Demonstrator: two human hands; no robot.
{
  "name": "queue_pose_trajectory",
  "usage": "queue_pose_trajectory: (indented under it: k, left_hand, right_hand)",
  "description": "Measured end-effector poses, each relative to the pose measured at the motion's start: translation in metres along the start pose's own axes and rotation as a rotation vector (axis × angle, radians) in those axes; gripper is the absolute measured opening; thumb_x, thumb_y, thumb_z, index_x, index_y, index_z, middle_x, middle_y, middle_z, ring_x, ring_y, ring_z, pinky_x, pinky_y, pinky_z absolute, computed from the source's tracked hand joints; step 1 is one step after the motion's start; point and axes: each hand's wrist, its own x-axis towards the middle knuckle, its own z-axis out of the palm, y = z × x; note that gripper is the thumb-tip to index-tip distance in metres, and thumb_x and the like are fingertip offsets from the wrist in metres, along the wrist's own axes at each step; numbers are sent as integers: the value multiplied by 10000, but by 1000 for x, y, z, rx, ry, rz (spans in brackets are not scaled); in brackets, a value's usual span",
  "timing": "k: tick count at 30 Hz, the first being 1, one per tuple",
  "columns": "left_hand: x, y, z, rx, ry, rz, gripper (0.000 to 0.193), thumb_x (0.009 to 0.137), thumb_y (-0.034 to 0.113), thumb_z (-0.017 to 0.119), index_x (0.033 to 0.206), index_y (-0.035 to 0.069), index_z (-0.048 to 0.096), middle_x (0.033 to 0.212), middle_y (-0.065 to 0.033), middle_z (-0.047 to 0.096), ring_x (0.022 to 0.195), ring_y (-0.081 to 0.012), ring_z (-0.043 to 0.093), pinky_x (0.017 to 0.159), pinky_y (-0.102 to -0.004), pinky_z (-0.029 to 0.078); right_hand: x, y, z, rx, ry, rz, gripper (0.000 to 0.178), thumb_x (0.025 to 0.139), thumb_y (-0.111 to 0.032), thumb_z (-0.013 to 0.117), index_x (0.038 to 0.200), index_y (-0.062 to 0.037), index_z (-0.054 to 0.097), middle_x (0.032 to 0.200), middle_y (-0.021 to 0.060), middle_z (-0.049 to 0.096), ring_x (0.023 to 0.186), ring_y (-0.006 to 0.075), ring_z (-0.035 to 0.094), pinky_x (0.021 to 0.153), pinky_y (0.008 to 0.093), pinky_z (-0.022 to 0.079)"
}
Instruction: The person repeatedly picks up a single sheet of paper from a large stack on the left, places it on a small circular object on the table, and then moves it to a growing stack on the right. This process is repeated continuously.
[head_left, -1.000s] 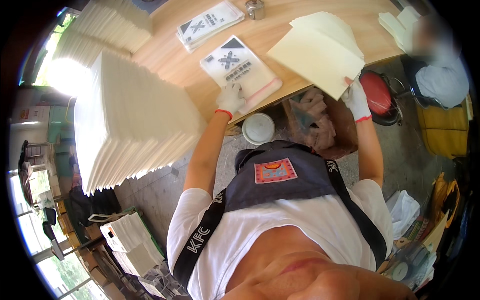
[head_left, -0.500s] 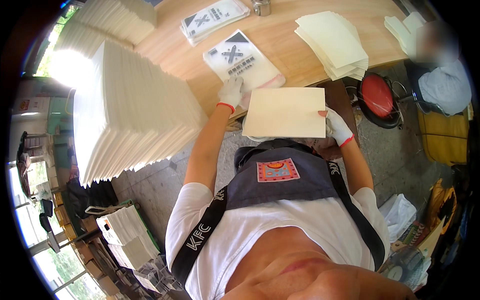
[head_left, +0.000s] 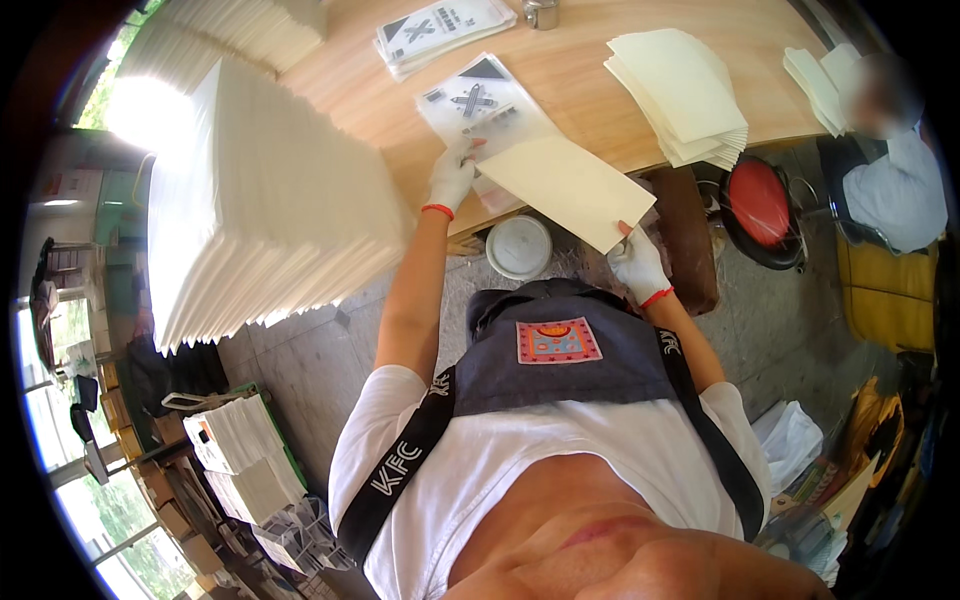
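My gloved right hand [head_left: 638, 262] grips the near right corner of a cream sheaf of paper [head_left: 575, 195], its bare thumb on top. The sheaf lies tilted, its far left end at the mouth of a clear printed plastic bag [head_left: 475, 98] on the table; whether that end is inside the bag I cannot tell. At the bag's near left edge, my gloved left hand [head_left: 455, 175] is closed with its thumb and fingers pinching the plastic. Both gloves are white with red cuffs.
Tall white paper stacks [head_left: 270, 200] rise at the left. More printed bags [head_left: 445, 35] and fanned cream paper [head_left: 680, 95] lie on the wooden table [head_left: 570, 60]. A lidded white bucket [head_left: 519, 247] and red stool [head_left: 758, 202] stand below; another person [head_left: 895, 190] sits at right.
The cream sheaf has turned and moved forward from over my lap to the bag's mouth. My left hand has gone from lying on the bag to pinching its edge.
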Motion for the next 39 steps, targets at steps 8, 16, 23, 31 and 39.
queue_pose_trajectory:
  k: [8,16,23,31,39]
  left_hand:
    - [-11,11,3,391,50,266,373,733,-72,407,1052,55,551,1006,-76,572,731,-169,541,715,-274,468]
    - [-42,-32,97,-617,615,201,379,871,122,432,1240,48,381,1161,-120,522,1014,-247,539,831,-323,470]
    - [-53,-57,127,-1646,-13,-292,654,846,565,354,1322,116,343,1355,-101,353,1235,-301,325,1007,-447,293]
    - [-66,-44,110,-1041,563,-141,337,891,234,367,1148,40,466,980,-87,581,857,-219,586,736,-313,490]
    - [-64,-53,72,-451,537,-105,188,848,91,414,999,13,493,815,-39,563,734,-114,513,623,-238,424]
  right_hand:
    - [-11,6,19,-148,-147,-165,164,873,-145,489,1035,-127,475,743,9,532,451,89,415,384,201,277]
    - [-30,23,35,-195,-101,-174,176,895,-196,496,1046,-113,459,723,32,552,451,128,491,383,238,330]
    - [-51,26,42,-291,-150,-70,193,916,-178,461,1097,-115,437,729,40,527,455,106,420,389,227,287]
    - [-35,32,28,-173,-123,-9,137,904,-150,480,1038,-134,454,753,10,509,463,84,382,394,210,255]
    - [-30,28,36,-190,-59,-5,102,900,-154,490,995,-131,462,748,5,492,459,85,384,399,204,262]
